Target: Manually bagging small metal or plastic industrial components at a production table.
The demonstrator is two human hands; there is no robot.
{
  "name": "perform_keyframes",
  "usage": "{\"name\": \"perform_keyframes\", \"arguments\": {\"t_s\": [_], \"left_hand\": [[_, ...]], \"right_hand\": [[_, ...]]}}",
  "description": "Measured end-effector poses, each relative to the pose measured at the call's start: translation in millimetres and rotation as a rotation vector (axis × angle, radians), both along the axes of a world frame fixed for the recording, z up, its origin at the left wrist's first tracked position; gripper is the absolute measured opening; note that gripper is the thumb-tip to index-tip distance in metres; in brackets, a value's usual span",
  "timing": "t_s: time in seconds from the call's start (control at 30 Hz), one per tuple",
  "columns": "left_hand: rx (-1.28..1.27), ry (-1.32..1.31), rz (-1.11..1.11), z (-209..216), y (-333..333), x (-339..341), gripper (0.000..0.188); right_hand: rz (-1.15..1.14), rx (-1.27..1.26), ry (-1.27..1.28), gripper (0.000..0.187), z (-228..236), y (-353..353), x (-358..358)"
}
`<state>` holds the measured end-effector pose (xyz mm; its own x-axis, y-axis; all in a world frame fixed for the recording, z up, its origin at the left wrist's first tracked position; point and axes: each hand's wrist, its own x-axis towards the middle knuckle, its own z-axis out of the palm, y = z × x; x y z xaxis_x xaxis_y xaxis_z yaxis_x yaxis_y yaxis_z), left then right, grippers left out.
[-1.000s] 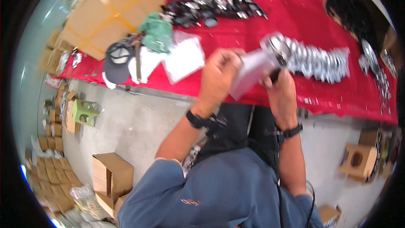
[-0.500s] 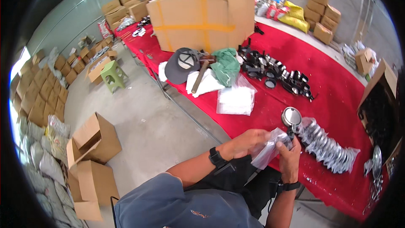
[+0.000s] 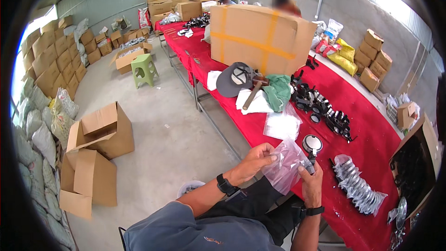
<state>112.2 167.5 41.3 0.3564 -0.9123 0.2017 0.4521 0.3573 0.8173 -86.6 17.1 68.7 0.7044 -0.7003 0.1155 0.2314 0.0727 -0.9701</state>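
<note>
My left hand point(image 3: 253, 161) pinches the upper edge of a clear plastic bag point(image 3: 285, 163) held over my lap at the table's near edge. My right hand point(image 3: 310, 182) grips the bag's other side together with the black stem of a small round mirror point(image 3: 312, 144), whose shiny disc stands just above the bag. Both wrists wear black bands. A row of bagged mirrors point(image 3: 357, 187) lies on the red tablecloth point(image 3: 371, 125) to the right of my hands.
A stack of clear bags point(image 3: 282, 124), a grey cap point(image 3: 234, 80), a hammer point(image 3: 253, 94), a green cloth point(image 3: 278, 90) and loose black mirrors point(image 3: 323, 107) lie on the table. A large taped carton point(image 3: 258, 35) stands behind, with a person beyond it. Open cartons point(image 3: 97, 130) and a green stool point(image 3: 143, 69) sit on the floor.
The view has swung up and left, showing more of the room. My hands have stayed on the bag and mirror, with the bag now spread wider between them.
</note>
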Motion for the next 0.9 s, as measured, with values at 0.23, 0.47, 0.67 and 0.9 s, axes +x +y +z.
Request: {"name": "perform_keyframes", "arguments": {"t_s": [0.23,0.47,0.67,0.9], "left_hand": [[0.001,-0.017,0.059,27,54,25,0.021],[0.093,-0.210,0.234,-1,83,53,0.025],[-0.045,-0.109,0.311,7,93,73,0.020],[-0.069,-0.103,0.383,45,105,95,0.019]], "right_hand": [[0.003,0.029,-0.025,0.032,7,41,31],[-0.021,-0.122,0.125,0.021,22,68,52],[0.119,0.089,-0.064,0.040,33,88,76],[0.285,0.208,-0.184,0.046,34,83,112]]}}
